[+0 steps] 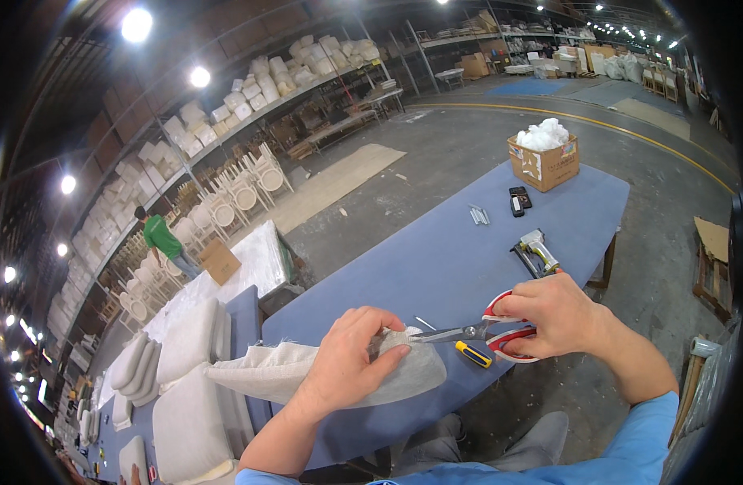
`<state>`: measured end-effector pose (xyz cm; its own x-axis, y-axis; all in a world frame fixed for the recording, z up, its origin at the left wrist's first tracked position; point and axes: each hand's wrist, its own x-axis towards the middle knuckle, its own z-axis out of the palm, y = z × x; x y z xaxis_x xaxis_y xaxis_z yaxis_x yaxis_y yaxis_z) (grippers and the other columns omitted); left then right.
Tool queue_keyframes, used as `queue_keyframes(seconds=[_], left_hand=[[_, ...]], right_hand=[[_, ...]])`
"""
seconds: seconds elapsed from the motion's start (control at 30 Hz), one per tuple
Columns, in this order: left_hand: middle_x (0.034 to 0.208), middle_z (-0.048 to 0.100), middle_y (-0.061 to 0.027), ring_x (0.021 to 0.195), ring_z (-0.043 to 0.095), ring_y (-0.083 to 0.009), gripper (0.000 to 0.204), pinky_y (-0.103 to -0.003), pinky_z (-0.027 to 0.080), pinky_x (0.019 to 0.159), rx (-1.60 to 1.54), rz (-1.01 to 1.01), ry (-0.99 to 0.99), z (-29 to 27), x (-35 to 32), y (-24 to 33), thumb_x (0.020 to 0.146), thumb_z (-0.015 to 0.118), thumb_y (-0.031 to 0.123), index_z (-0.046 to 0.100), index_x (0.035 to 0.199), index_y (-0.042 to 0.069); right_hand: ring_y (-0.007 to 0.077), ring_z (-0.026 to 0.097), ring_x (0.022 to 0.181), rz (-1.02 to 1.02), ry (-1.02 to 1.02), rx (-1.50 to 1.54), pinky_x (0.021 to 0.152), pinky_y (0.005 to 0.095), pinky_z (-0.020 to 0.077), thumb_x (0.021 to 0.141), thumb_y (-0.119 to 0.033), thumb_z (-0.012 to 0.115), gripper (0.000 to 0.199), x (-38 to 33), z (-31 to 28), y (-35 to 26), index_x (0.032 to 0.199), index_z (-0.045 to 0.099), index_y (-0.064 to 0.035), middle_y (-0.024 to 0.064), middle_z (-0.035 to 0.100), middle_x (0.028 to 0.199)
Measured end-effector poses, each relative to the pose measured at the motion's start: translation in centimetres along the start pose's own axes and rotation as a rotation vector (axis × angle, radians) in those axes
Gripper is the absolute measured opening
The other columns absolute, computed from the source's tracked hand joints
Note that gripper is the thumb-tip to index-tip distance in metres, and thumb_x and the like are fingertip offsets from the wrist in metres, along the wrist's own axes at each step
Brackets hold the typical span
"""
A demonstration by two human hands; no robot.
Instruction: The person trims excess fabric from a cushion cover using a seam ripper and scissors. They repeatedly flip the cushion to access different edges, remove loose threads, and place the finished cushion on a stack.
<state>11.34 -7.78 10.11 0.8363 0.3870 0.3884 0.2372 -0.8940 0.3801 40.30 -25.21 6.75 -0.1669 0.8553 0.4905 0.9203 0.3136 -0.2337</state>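
Head view: left hand point(351, 356) pinches cloth point(416, 373), right hand point(559, 317) grips scissors point(472, 331); trimming seems under way, frayed edge point(284, 349) remaining, the cut itself unclear.

A cardboard box point(556, 168) is standing at the far end of the counter point(436, 259), bulging with white stuffing point(543, 134); a black device point(519, 200) is lying near it. Beyond, pale chair frames point(244, 197) are standing grouped, a person in green point(161, 234) is standing beside them, and white bundles point(264, 89) are lying piled higher up.
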Motion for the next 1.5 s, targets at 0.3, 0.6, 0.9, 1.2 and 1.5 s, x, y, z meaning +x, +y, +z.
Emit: queue_keyframes(seconds=[0.3,0.6,0.9,1.2,1.5], left_hand=[[0.103,0.071,-0.0084,0.097,0.066,-0.0256,0.028,-0.036,0.052,0.083,-0.005,-0.006,0.003,-0.1,-0.3,0.3,0.085,0.082,0.012,0.069,0.109,0.006],[0.102,0.071,-0.0085,0.095,0.066,-0.0259,0.03,-0.037,0.052,0.082,-0.003,-0.002,0.024,0.2,-0.5,0.5,0.084,0.083,0.013,0.069,0.11,0.006],[0.107,0.07,-0.0063,0.1,0.065,-0.0261,0.035,-0.039,0.048,0.091,0.065,0.068,0.02,0.3,-1.2,1.3,0.086,0.08,0.015,0.071,0.12,0.01],[0.102,0.069,-0.0015,0.097,0.064,-0.0216,0.027,-0.039,0.044,0.085,0.303,0.233,0.208,2.5,-1.4,0.3,0.09,0.076,0.027,0.077,0.114,0.015],[0.086,0.061,-0.002,0.085,0.058,-0.0223,0.028,-0.038,0.042,0.081,0.384,0.318,0.371,3.6,-1.6,-1.0,0.089,0.074,0.029,0.075,0.111,0.012]], right_hand=[[0.0285,0.07,0.073,-0.041,-0.038,0.013,0.061,0.0393,0.0527,0.077,-0.036,0.085,0.041,-0.1,0.0,0.6,0.108,0.073,-0.0116,0.006,0.07,0.084],[0.0283,0.068,0.066,-0.065,0.001,0.06,0.058,0.039,0.0503,0.078,-0.032,0.085,0.037,-0.1,1.3,1.1,0.105,0.071,-0.0105,0.0055,0.066,0.075],[0.0298,0.07,0.07,0.669,0.075,0.357,0.061,0.0387,0.0491,0.088,-0.039,0.081,0.037,-1.1,11.6,8.1,0.097,0.065,-0.0075,0.0098,0.075,0.081],[0.0426,0.068,0.091,0.681,0.177,-0.329,0.087,0.0539,0.0537,0.089,-0.035,0.077,0.031,-3.3,24.8,18.7,0.098,0.074,-0.0057,0.019,0.071,0.093],[0.039,0.067,0.092,0.449,-0.292,-0.12,0.081,0.052,0.0523,0.1,-0.024,0.063,0.021,2.4,32.3,10.7,0.101,0.068,-0.004,0.0178,0.07,0.099]])
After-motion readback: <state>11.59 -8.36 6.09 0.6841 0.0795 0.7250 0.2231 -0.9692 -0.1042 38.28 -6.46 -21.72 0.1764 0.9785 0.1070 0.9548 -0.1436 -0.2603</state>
